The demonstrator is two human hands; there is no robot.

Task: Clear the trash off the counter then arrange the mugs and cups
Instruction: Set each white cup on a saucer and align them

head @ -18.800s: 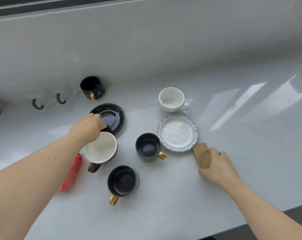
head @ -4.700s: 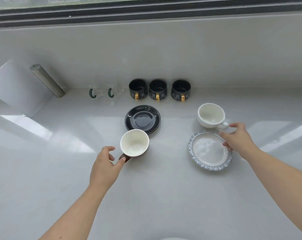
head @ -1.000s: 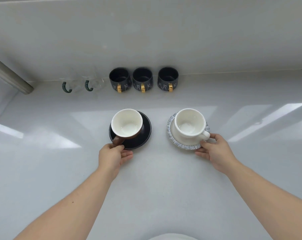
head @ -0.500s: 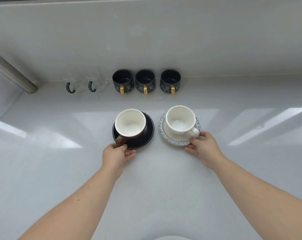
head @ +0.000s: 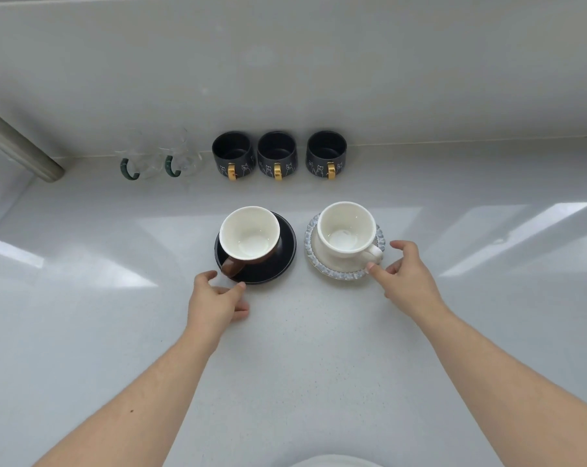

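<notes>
brown cup [head: 250, 234] sitting on black saucer [head: 278, 261], handle pointing toward left hand [head: 216, 299]; white cup [head: 347, 232] on patterned saucer [head: 332, 269], handle beside right hand [head: 408, 276]. both hands' fingers spreading apart, gripping nothing.

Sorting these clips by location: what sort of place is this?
Probably a home kitchen or coffee corner: a white counter against a wall, three black mugs lined up, and two cups on saucers.
</notes>
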